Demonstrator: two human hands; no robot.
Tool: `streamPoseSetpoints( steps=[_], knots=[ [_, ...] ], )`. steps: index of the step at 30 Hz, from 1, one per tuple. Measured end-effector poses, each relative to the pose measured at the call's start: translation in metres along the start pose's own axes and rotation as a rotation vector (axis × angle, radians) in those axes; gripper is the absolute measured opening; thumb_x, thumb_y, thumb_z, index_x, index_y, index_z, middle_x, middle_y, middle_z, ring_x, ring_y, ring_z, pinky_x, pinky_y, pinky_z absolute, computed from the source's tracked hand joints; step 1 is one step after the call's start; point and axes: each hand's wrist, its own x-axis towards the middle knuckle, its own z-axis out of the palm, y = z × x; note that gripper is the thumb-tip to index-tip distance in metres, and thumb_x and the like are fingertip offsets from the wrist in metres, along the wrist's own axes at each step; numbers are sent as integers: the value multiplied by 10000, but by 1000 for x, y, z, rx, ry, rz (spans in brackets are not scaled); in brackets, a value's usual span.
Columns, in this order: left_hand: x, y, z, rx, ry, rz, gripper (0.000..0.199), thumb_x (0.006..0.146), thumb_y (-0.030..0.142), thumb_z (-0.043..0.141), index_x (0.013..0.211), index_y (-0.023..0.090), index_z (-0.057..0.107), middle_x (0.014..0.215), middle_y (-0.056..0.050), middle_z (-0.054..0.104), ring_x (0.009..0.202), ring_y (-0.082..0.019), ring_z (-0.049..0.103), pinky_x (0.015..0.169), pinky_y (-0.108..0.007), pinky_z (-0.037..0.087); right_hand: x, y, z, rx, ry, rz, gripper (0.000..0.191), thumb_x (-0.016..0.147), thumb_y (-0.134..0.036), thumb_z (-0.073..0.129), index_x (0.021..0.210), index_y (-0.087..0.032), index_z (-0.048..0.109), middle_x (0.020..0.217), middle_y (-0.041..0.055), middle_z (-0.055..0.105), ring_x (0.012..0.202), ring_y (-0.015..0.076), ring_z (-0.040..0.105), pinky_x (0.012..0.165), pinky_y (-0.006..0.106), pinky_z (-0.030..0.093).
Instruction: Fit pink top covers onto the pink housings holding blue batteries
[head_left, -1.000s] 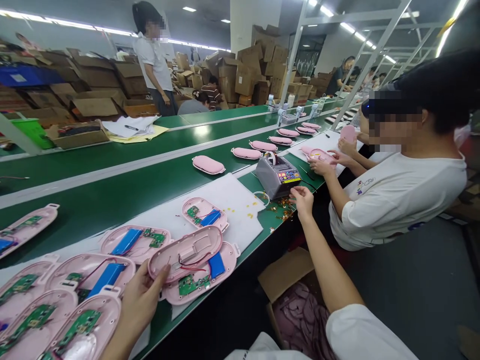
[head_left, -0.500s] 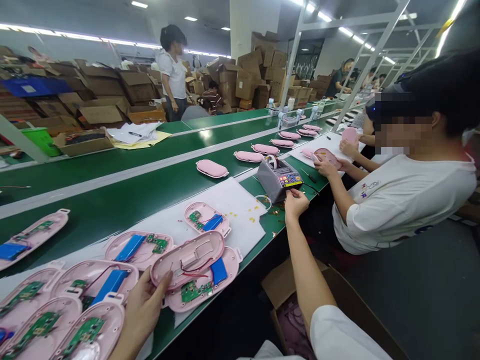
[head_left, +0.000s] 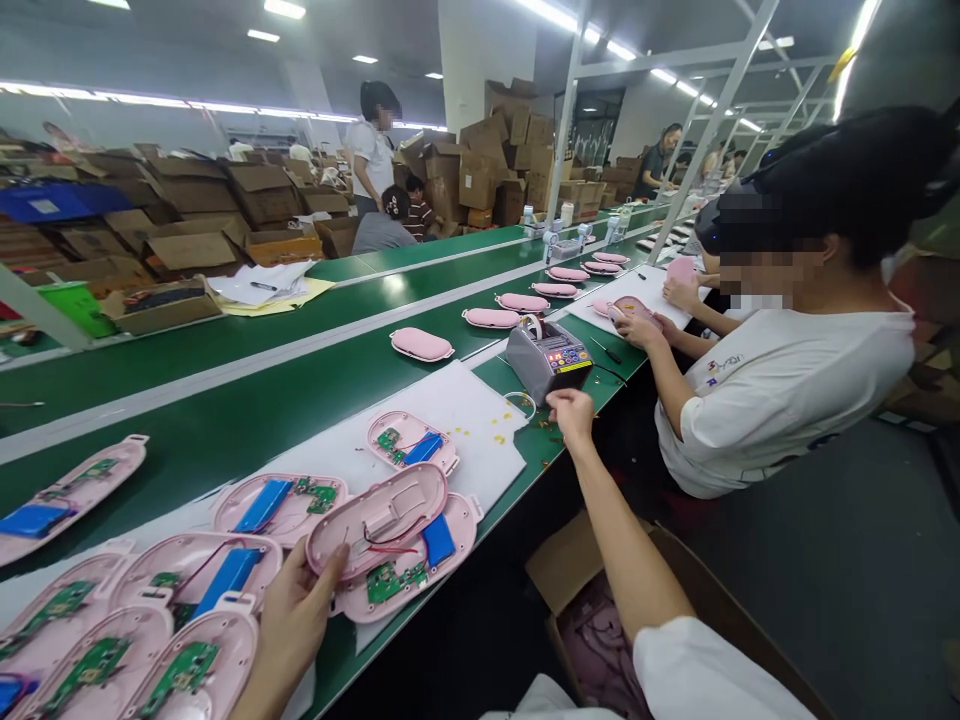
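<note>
My left hand (head_left: 300, 605) grips a pink plastic shell half (head_left: 379, 520), thumb inside its rim, with red and black wires running from it. It is held over another pink shell (head_left: 461, 515) that contains a green circuit board (head_left: 390, 580) and a blue battery (head_left: 438, 541). My right hand (head_left: 574, 415) is just off the front of a grey tape dispenser (head_left: 547, 360) with lit buttons. Its fingers are pinched together; whatever they hold, if anything, is too small to make out. More open shells (head_left: 281, 502) with boards and batteries lie around my left hand.
White sheets (head_left: 480, 440) cover part of the green bench. Closed pink cases (head_left: 421, 345) stand in a row behind the dispenser. A screwdriver (head_left: 606, 349) lies right of it. A co-worker (head_left: 795, 370) sits at the right. Below the bench edge is a cardboard box (head_left: 570, 570) of pink parts.
My right hand has drawn back from the dispenser's front, toward the left and slightly down. My left hand keeps its grip on the shell half. In the background, a standing person has shifted right.
</note>
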Motion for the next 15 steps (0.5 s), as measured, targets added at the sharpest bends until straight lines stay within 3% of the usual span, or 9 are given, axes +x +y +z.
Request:
streamPoseSetpoints(
  steps=[3, 9, 15],
  knots=[
    [0, 0, 0, -9, -29, -17, 480, 713, 610, 666, 923, 187, 582, 692, 2, 594, 632, -183, 551, 546, -245, 462, -27, 8, -10, 33, -144, -1, 273, 640, -392, 728, 752, -144, 707, 658, 60, 699, 560, 190, 667, 494, 263, 537],
    [1, 1, 0, -10, -28, -50, 490, 698, 617, 673, 918, 188, 583, 693, 5, 591, 642, -189, 560, 537, -243, 446, -27, 20, -39, -11, -114, -24, 340, 645, -464, 767, 697, -149, 652, 671, 84, 706, 509, 180, 645, 451, 251, 490],
    [1, 5, 1, -56, -39, -63, 535, 697, 594, 689, 1022, 179, 599, 824, -22, 656, 742, -214, 603, 648, -277, 509, -15, 25, -45, -6, -252, -114, 180, 610, -275, 746, 728, -165, 669, 804, 61, 740, 792, 215, 711, 731, 305, 563]
  ],
)
